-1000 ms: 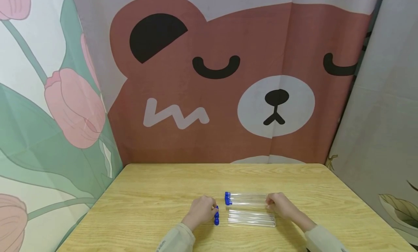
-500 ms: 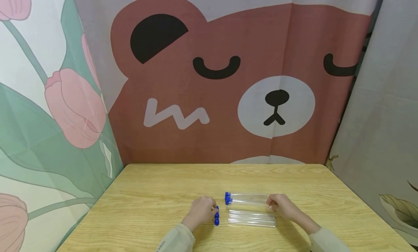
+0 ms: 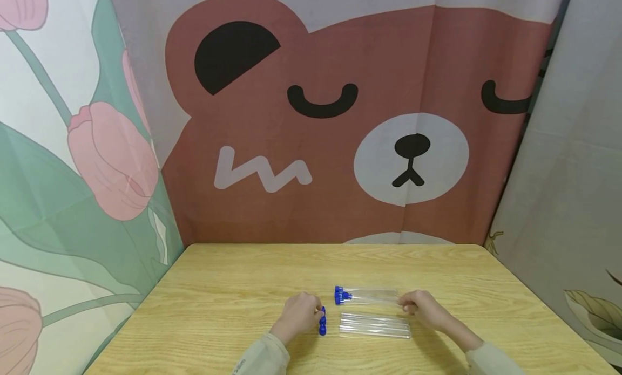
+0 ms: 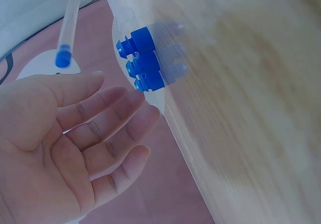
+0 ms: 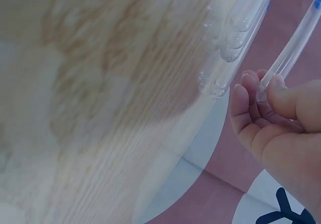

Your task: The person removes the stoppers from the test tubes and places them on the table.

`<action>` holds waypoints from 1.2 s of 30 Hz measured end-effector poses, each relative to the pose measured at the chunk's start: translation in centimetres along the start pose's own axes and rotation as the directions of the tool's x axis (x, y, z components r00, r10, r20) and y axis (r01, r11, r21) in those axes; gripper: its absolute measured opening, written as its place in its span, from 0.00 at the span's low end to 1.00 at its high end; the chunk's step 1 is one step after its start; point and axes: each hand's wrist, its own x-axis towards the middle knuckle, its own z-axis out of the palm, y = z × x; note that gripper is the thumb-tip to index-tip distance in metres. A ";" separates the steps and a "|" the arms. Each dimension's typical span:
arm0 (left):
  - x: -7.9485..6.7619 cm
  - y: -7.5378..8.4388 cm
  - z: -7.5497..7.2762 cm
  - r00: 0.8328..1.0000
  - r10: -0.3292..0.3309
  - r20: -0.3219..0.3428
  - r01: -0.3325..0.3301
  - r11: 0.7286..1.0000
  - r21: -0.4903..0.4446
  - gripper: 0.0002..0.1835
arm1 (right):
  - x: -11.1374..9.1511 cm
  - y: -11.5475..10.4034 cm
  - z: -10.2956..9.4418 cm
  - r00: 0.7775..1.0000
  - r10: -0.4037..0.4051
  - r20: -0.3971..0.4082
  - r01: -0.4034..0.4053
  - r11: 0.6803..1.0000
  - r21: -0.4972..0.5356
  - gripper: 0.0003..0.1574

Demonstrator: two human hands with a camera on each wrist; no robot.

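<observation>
My right hand (image 3: 424,308) pinches the closed end of a clear test tube (image 5: 295,44) between thumb and fingers. A blue cap (image 4: 63,57) sits on the tube's far end. In the head view this tube overlaps other capped tubes (image 3: 338,290) behind it, so the gap between them is hard to judge. At the left, my left hand (image 3: 299,312) has relaxed, slightly bent fingers and holds nothing. Its fingertips are beside a short row of loose blue caps (image 4: 143,54) standing on the table. Nearer me lie several uncapped clear test tubes (image 3: 374,325), side by side.
The wooden table (image 3: 233,278) reaches back to a curtain (image 3: 262,213) printed with a bear. A flowered curtain (image 3: 112,164) hangs at the left, and a pale one (image 3: 559,175) at the right.
My right hand has drawn the capped test tube slightly to the right, so its cap now stands out right of the other caps. My left hand stays in place.
</observation>
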 end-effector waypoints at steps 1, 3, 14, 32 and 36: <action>0.0 0.0 0.0 1.000 -0.001 0.002 0.001 1.000 -0.002 0.05 | 0.0 0.0 0.0 1.000 0.005 0.001 -0.005 1.000 -0.001 0.10; 0.0 0.0 0.0 1.000 -0.004 0.009 0.004 1.000 -0.011 0.05 | -0.1 0.0 -0.1 1.000 0.010 -0.007 -0.011 0.999 -0.031 0.09; -0.1 0.2 -0.2 1.000 -0.005 0.014 0.005 0.999 -0.033 0.05 | -0.1 0.1 0.1 0.995 -0.098 -0.018 0.100 0.979 0.178 0.10; 0.4 1.1 -0.1 1.000 0.028 0.003 -0.028 0.998 -0.060 0.15 | -0.5 -0.6 -0.2 0.990 -0.138 -0.004 0.138 0.990 0.010 0.10; 0.6 1.6 0.0 0.998 0.067 -0.009 -0.068 0.994 -0.086 0.18 | -0.5 -0.8 -0.2 0.991 -0.132 0.020 0.130 0.989 0.076 0.06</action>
